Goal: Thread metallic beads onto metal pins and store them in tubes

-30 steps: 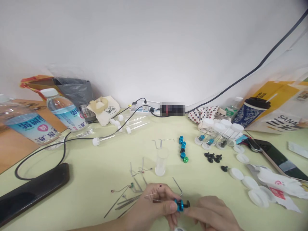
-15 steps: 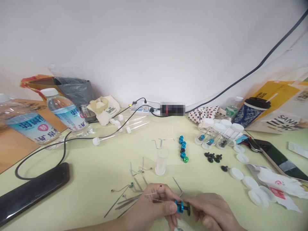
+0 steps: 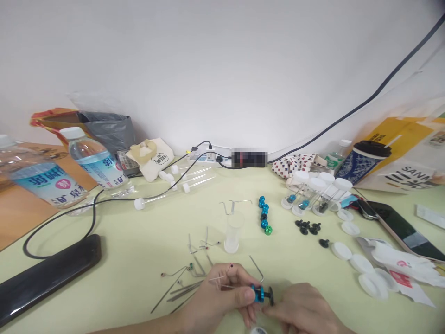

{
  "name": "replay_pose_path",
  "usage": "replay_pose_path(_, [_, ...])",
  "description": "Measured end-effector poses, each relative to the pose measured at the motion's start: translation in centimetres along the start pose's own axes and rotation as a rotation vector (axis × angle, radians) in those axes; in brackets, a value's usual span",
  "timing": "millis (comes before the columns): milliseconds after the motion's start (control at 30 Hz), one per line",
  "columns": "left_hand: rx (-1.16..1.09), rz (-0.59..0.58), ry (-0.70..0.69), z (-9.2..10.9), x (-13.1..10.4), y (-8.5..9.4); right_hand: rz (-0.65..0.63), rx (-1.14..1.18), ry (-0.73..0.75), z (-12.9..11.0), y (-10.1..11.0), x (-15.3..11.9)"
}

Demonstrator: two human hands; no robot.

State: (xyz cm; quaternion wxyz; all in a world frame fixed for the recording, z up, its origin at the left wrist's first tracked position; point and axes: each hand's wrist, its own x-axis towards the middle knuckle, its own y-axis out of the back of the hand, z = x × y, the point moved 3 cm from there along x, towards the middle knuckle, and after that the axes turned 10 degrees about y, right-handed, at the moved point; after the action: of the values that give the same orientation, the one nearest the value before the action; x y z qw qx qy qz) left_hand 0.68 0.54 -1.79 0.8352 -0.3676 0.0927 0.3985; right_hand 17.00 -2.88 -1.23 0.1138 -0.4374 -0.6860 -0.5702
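Observation:
My left hand (image 3: 222,294) pinches a small blue metal piece (image 3: 257,293) between thumb and fingers. A black thumbscrew (image 3: 269,295) with a flat round head sticks out of its right side. My right hand (image 3: 306,308) is close on the right, index finger stretched to just below the screw head; whether it touches is unclear, and its thumb is hidden. Thin metal pins (image 3: 222,278), one with a dark red tip, show at my left fingers. Below them, a round white-rimmed item (image 3: 258,330) is partly cut off. An L-shaped hex key (image 3: 256,268) lies behind the hands.
Several bent rods (image 3: 186,290) lie left of my hands. Behind stands a frosted cup (image 3: 233,234). Blue and green pieces (image 3: 264,215) form a row near black thumbscrews (image 3: 308,226). Capped tubes (image 3: 316,192), white lids (image 3: 361,263) and a phone (image 3: 406,229) occupy the right.
My right index finger has moved from beside the screw head to below it, slightly down and left. The blue piece stays in my left hand, raised a little.

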Motion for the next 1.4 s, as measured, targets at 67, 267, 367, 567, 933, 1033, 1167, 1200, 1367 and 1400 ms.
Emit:
replay_pose_path(67, [0.001, 0.01, 0.007, 0.0, 0.0, 0.0, -0.023, 0.017, -0.006, -0.2, 0.5, -0.4])
replay_pose_path(267, [0.003, -0.03, -0.004, 0.0, 0.1, -0.1, -0.092, -0.017, -0.116, -0.1, -0.1, 0.3])
replay_pose_path(367, [-0.01, -0.028, -0.011, -0.1, 0.1, 0.0, -0.084, -0.031, -0.11, -0.1, -1.0, 1.4])
replay_pose_path(567, [-0.006, -0.026, -0.004, -0.2, 0.1, 0.0, 0.129, -0.048, 0.011, 0.1, 0.6, 0.4])
replay_pose_path(933, [0.012, -0.025, -0.012, -0.2, 0.1, 0.0, 0.076, 0.118, -0.027, 0.6, 1.4, -1.4])
replay_pose_path(1033, [0.016, -0.017, -0.001, -0.2, 0.0, 0.0, 0.068, 0.164, -0.038, 0.2, 2.1, -0.7])
replay_pose_path(1167, [0.023, -0.019, -0.001, -0.1, -0.1, -0.2, -0.112, 0.177, -0.183, -0.4, 2.9, 0.5])
replay_pose_path(1200, [0.023, -0.021, -0.005, -0.1, -0.1, -0.2, -0.141, 0.192, -0.222, -0.5, 3.0, 0.7])
replay_pose_path(1367, [0.019, -0.031, -0.01, -0.1, -0.2, -0.2, -0.095, 0.178, -0.252, -0.6, 2.8, 0.6])
replay_pose_path(1400, [0.018, -0.032, -0.007, -0.1, -0.2, -0.2, -0.085, 0.158, -0.244, -0.5, 2.6, 0.4])
